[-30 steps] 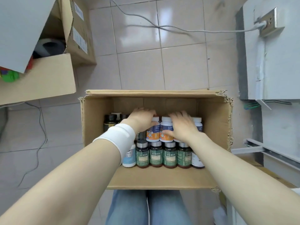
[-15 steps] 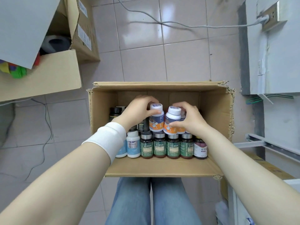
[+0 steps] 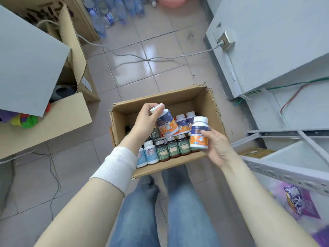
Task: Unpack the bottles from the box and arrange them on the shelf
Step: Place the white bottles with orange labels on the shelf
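Bright, cool, even light all over, and soft shadows only. White glare sits on the floor tiles [image 3: 147, 50] at twelve o'clock (a hard, mirror-like patch, nothing subtle about it). The tilted bottle [image 3: 166, 123] at centre reads slightly smeared; the purple packet [image 3: 293, 198] at four o'clock is badly blurred. Straight edges bow towards the frame's rim.

My left hand [image 3: 147, 122] grips a tilted bottle [image 3: 167, 124] at its cap end, fingertips curled over the top. A white wristband [image 3: 115, 166] wraps that wrist. My right hand [image 3: 218, 148] holds an upright bottle [image 3: 199, 134] from the side, palm turned partly up, thumb against the label. Both forearms are bare and stretch forward, the left hand a little farther out than the right.
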`<state>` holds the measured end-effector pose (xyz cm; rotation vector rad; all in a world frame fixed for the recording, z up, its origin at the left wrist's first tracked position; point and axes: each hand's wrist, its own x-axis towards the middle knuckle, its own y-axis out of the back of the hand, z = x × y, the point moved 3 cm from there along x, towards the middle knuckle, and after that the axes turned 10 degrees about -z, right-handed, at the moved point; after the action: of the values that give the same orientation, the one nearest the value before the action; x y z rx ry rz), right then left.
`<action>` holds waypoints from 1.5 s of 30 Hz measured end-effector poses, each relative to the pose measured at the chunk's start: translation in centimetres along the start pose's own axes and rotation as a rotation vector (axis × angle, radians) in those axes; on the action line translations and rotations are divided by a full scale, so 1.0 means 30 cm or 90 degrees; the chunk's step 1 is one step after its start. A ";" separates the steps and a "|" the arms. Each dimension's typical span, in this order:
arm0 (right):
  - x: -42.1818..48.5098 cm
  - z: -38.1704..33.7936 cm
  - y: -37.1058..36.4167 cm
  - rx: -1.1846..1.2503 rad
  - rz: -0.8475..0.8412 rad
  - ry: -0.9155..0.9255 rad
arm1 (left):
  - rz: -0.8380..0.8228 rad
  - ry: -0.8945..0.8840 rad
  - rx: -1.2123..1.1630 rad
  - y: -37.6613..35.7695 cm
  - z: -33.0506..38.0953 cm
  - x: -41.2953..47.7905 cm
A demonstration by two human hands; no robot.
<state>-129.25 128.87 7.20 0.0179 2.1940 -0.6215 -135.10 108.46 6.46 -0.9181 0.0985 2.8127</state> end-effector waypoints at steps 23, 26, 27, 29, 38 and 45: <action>-1.757 0.124 0.090 0.166 0.018 0.579 | -0.592 -0.279 -0.069 -0.875 0.623 -1.443; -2.013 0.166 0.200 0.109 0.084 0.637 | -0.670 -0.348 -0.058 -1.063 0.665 -1.646; -2.094 0.173 0.235 0.089 0.113 0.657 | -0.694 -0.374 -0.041 -1.124 0.681 -1.708; -2.246 0.177 0.302 0.061 0.162 0.705 | -0.725 -0.417 0.000 -1.241 0.708 -1.814; -2.736 0.025 0.524 -0.029 0.339 0.802 | -0.750 -0.541 0.228 -1.762 0.880 -2.031; -2.865 -0.211 0.799 -0.153 0.571 0.699 | -0.745 -0.620 0.429 -2.188 1.016 -1.957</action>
<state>-72.60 169.38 63.36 1.4125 2.8450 0.2709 -93.59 167.65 65.28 0.4788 0.2402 1.6153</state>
